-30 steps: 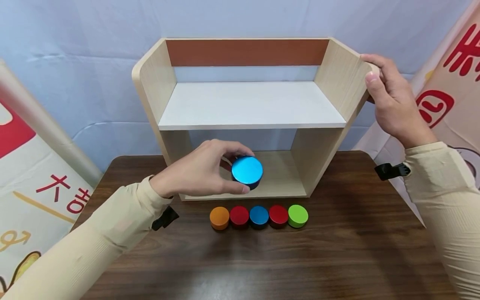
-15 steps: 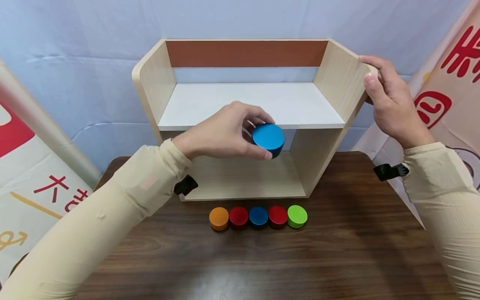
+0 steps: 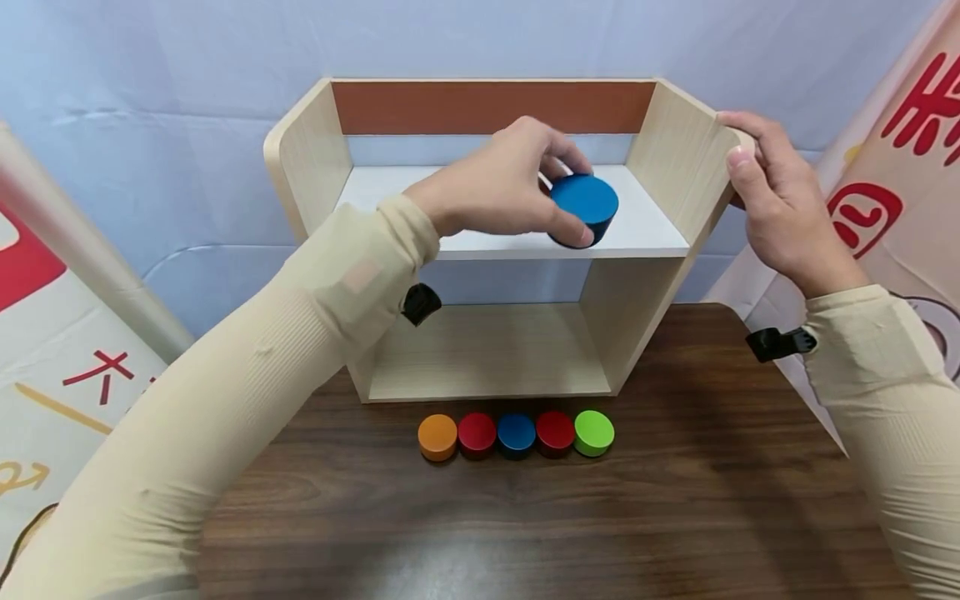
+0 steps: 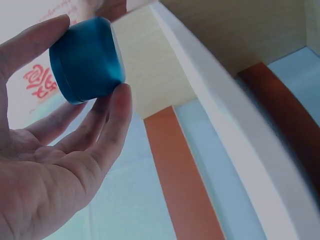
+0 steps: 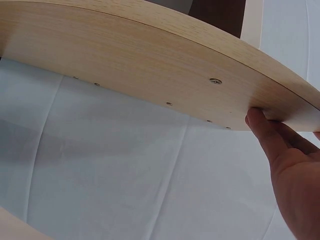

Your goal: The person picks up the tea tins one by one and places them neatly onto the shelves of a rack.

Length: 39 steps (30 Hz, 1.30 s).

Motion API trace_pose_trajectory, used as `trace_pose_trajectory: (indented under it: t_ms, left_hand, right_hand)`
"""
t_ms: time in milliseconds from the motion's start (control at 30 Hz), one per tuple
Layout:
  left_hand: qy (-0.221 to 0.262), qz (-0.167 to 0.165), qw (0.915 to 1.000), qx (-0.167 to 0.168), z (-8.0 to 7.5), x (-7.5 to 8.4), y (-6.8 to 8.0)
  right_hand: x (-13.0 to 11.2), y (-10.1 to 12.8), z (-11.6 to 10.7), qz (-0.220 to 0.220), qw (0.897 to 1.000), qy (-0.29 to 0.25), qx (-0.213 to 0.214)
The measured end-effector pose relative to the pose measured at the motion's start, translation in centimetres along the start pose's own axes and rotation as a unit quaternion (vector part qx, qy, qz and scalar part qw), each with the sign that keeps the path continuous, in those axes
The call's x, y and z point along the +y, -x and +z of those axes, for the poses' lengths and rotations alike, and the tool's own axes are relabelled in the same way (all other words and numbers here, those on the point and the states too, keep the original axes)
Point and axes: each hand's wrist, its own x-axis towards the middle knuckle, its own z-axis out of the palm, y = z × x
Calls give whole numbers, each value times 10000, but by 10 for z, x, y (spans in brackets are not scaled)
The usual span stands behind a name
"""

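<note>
A pale blue cloth hangs behind a dark wooden table (image 3: pixel 675 500), with printed banners at the left and right edges of the frame. At frame centre stands a light wooden shelf unit (image 3: pixel 307 158) with a white upper shelf (image 3: pixel 420 204) and an open lower bay.

The left hand (image 3: pixel 498 187) holds a blue puck (image 3: pixel 584 202) over the right part of the upper shelf, in the upper middle of the head view. Its thumb and fingers are curled round the puck's rim; the left wrist view shows the same pinch on the puck (image 4: pixel 87 60), fingertips spread about its side. Whether the puck's base touches the shelf cannot be told. The right hand (image 3: pixel 780 200) grips the top of the unit's right side panel (image 3: pixel 686 158) at the upper right, thumb on the inner face and fingers wrapped over the edge, steadying it.

Along the table's near side, just in front of the unit, 5 small pucks (image 3: pixel 516 434) lie in a touching row: orange, red, blue, red, green.

The step in hand looks like the placing of the puck on the upper shelf. The next move would call for lowering it flat onto the white board, clear of the side panel, then spreading the fingers to let go without dragging it.
</note>
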Motion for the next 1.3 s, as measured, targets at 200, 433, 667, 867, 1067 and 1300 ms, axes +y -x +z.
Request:
trace_pose_trajectory:
  t_ms: [200,433,667,867,1067,1300]
  left_hand:
    - [-11,-201,9997,167,-3,11,-22]
    - [-229,-363,9986,308,-2,14,-42]
    - [-275,-533,9979,235,1,14,-59]
    - [112,-737,9971,147,-1,13,-72]
    - [161,-977,9949,181,4,11,-83]
    - [-42,-1290,9915,150,12,12,-95]
  right_hand:
    - [-1,1,0,3,10000,59,35]
    - [-1,1,1,-29,10000,61,46]
    - [-2,2,2,-22,9999,110,55]
    - [-3,3,2,-12,9999,165,40]
    - [-3,3,1,2,9999,135,52]
    - [-3,3,2,6,9999,134,72]
